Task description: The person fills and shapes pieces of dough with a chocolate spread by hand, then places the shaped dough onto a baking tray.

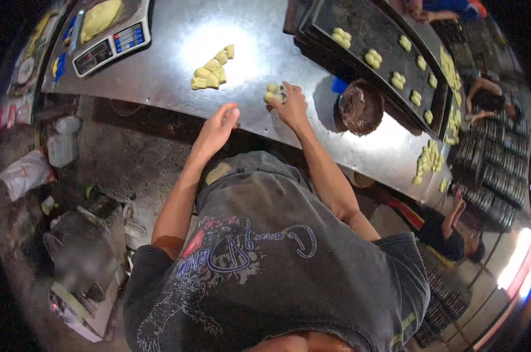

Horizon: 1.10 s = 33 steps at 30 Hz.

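Observation:
On the metal table, my right hand (292, 107) curls round the right side of a few small round dough balls (271, 92), thumb against the lower one. Its fingers partly hide the cluster. My left hand (216, 134) hovers near the table's front edge, fingers loosely bent and apart, holding nothing. Cut pieces of yellow dough (211, 71) lie in a row beyond my left hand. To the right of my right hand stands a round brown bowl (361, 107) beside a small blue object (339, 85).
A digital scale (113, 50) bears a dough slab (101, 19) at the far left. A dark baking tray (350, 20) at the right holds several dough clusters. More dough pieces (430, 159) lie at the table's right end. Co-workers (485, 97) are along the right side.

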Available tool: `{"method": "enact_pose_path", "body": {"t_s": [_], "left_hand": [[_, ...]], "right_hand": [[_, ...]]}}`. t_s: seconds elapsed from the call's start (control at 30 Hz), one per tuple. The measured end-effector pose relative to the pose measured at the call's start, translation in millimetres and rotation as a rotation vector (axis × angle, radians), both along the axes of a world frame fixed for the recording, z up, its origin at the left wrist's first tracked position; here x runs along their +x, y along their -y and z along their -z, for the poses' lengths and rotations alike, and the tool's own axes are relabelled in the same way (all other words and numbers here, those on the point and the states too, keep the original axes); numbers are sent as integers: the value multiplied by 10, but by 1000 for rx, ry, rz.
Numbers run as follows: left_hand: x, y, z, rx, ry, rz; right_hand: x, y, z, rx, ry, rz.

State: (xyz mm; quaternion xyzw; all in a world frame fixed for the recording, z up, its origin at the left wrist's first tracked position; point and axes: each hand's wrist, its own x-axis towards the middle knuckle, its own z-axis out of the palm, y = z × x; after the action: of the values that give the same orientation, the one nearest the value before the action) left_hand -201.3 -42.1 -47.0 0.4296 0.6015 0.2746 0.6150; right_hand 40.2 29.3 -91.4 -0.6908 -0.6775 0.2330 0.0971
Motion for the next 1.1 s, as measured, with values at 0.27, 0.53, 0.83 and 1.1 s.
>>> {"method": "enact_pose_path", "body": {"t_s": [0.27,0.53,0.83,1.1], "left_hand": [[-651,-243,153,183,-236,-80],[-642,-477,557,574,-462,236],[-523,-676,350,211,-356,357],[828,-886,-832,73,843,-61]], "right_hand": [[-1054,-537,182,181,-334,-392],[-1325,-799,383,-120,-501,-245],[154,288,-200,-446,-582,138],[-277,359,-1378,173,-830,-100]]}}
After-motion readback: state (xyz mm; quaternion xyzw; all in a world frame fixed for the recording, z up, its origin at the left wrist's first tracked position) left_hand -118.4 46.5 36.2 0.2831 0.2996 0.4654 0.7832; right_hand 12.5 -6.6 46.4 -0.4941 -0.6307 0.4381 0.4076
